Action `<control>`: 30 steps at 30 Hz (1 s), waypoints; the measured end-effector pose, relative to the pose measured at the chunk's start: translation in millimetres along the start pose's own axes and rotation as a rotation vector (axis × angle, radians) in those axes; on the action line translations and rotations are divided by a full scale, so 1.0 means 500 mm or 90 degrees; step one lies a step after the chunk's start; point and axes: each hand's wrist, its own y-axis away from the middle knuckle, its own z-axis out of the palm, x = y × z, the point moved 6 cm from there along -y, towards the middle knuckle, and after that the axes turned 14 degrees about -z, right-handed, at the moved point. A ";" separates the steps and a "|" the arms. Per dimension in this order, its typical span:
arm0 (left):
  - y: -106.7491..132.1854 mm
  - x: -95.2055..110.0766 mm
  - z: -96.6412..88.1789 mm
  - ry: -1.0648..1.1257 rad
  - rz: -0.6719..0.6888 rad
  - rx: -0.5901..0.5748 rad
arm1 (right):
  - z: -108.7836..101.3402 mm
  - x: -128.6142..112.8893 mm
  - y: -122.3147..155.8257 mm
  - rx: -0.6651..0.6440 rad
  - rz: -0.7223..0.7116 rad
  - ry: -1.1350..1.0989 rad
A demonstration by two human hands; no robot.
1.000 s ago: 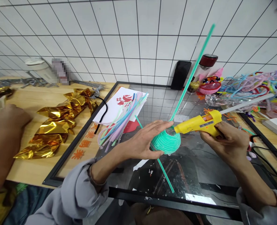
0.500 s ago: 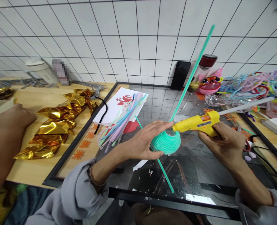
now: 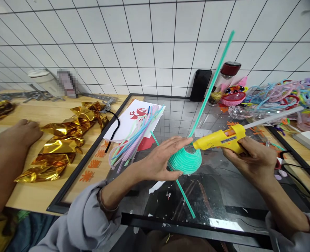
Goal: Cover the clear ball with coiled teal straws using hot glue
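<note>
My left hand [image 3: 164, 159] is closed round the left side of a green coiled pipe-cleaner bowl [image 3: 188, 162], thumb low and fingers at its rim. One long green pipe-cleaner end [image 3: 214, 80] rises from the rim, leaning up and right. Another green pipe cleaner [image 3: 185, 199] lies on the dark glass under the bowl. In my right hand [image 3: 254, 161] is a yellow hot glue gun [image 3: 220, 137], with a long white glue stick [image 3: 274, 117] out of its back. Its nozzle tip is at the bowl's rim, beside my left fingertips.
A bundle of pastel pipe cleaners [image 3: 138, 136] lies on white paper [image 3: 123, 115]. Twisted gold foil [image 3: 56, 148] is on the wooden table at left, near another person's hand [image 3: 20, 134]. Behind are a phone [image 3: 201, 85] and a jar [image 3: 227, 75]; tangled pipe cleaners [image 3: 283, 94] are piled at right.
My hands, the bowl and the glue gun hold almost the same place; the view shifts slightly. At far left, the other person's hand has shifted a little on the pale sheet.
</note>
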 end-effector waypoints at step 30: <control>0.001 0.005 -0.005 0.037 0.010 0.013 | 0.087 0.093 0.075 -0.090 0.359 -0.201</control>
